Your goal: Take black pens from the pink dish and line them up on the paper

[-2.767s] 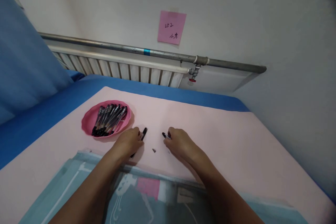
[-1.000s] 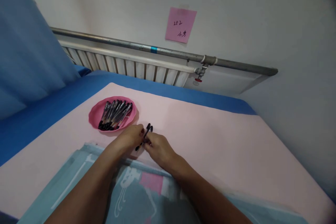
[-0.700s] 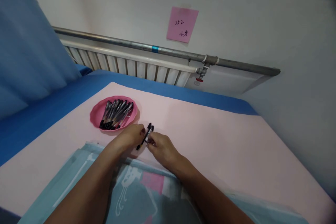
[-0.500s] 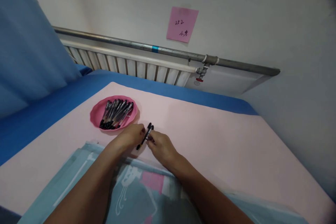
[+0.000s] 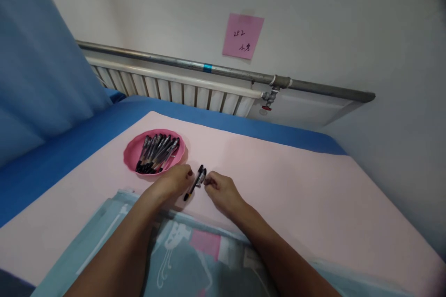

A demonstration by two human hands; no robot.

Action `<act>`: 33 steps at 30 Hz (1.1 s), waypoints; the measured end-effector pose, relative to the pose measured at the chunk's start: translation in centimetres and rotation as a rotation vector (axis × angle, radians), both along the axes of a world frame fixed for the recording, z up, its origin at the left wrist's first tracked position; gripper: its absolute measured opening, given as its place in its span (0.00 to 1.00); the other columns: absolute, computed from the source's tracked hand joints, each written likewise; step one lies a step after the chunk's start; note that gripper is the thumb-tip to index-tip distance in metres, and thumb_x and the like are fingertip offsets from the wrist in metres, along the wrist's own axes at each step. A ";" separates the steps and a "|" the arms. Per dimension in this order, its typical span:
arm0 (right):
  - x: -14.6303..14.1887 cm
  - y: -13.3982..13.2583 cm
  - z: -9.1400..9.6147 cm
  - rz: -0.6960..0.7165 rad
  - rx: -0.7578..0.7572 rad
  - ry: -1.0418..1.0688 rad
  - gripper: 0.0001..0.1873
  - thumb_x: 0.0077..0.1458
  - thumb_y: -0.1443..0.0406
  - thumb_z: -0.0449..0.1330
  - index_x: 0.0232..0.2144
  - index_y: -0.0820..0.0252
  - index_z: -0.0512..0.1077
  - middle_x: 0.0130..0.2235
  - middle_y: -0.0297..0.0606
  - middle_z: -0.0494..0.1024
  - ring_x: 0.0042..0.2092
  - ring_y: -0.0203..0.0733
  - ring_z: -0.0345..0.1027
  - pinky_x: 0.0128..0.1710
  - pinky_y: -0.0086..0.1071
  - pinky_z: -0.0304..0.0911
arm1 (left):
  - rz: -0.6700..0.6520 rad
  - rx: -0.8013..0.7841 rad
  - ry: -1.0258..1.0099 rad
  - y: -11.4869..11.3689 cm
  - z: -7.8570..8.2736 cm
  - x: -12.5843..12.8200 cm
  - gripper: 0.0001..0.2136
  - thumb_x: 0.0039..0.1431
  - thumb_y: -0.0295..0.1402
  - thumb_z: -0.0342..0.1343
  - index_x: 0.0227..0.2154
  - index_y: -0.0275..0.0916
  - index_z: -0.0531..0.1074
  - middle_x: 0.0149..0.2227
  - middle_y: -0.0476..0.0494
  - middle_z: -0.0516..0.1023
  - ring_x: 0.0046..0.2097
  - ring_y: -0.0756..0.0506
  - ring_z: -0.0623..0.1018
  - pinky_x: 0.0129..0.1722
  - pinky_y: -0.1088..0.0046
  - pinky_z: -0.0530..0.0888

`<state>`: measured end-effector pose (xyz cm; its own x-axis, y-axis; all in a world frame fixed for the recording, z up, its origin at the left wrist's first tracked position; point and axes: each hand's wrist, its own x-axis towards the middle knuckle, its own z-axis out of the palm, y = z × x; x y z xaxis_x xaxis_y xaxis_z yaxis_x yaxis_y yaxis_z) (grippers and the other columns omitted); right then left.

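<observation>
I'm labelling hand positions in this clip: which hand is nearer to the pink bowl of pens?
Left. The left hand is by the near right edge of the pink bowl; the right hand is farther right, beyond the loose black pen.

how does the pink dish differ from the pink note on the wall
The dish is oval with a wavy rim; the note is four-sided with straight edges. The dish rests on a pale pink sheet, while the note is up on the wall. The dish holds dark-capped pens, whereas the note is written on. Both are pink.
</observation>
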<state>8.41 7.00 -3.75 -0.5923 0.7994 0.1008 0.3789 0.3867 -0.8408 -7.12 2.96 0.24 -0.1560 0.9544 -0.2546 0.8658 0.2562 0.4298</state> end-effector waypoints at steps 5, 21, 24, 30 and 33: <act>0.4 0.4 0.6 -0.115 -0.189 0.074 0.04 0.41 0.69 0.51 0.23 0.58 0.66 0.16 0.25 0.62 0.19 0.32 0.55 0.19 0.25 0.51 | 0.091 0.164 0.082 0.0 1.0 -0.9 0.07 0.52 0.30 0.49 0.31 0.38 0.72 0.30 0.46 0.77 0.32 0.48 0.75 0.28 0.77 0.64; 0.5 0.5 0.6 -0.118 -0.295 0.124 0.03 0.41 0.69 0.52 0.23 0.58 0.64 0.16 0.24 0.61 0.17 0.30 0.56 0.18 0.25 0.51 | 0.444 0.367 0.454 1.8 0.0 -4.2 0.11 0.48 0.32 0.52 0.33 0.32 0.71 0.39 0.30 0.72 0.46 0.33 0.69 0.41 0.59 0.65; 0.5 0.7 0.4 -0.121 -0.315 0.142 0.03 0.41 0.70 0.52 0.23 0.58 0.64 0.16 0.24 0.61 0.17 0.30 0.55 0.18 0.25 0.52 | 0.440 0.408 0.420 1.8 0.4 -4.4 0.09 0.51 0.31 0.49 0.30 0.32 0.71 0.39 0.30 0.72 0.46 0.34 0.68 0.43 0.60 0.64; 0.8 1.7 1.0 -0.238 -0.348 0.310 0.07 0.48 0.62 0.53 0.28 0.59 0.68 0.22 0.31 0.68 0.20 0.32 0.59 0.18 0.26 0.54 | 0.397 0.507 -0.350 0.3 1.2 -1.1 0.09 0.53 0.39 0.48 0.27 0.38 0.64 0.22 0.49 0.69 0.24 0.49 0.69 0.23 0.75 0.64; 0.6 1.4 2.3 -0.267 -0.349 0.566 0.16 0.52 0.54 0.50 0.34 0.60 0.68 0.33 0.38 0.73 0.27 0.35 0.65 0.24 0.27 0.60 | 0.286 0.332 -1.015 -0.5 1.2 2.9 0.11 0.50 0.42 0.52 0.28 0.39 0.63 0.16 0.57 0.60 0.16 0.55 0.59 0.15 0.82 0.54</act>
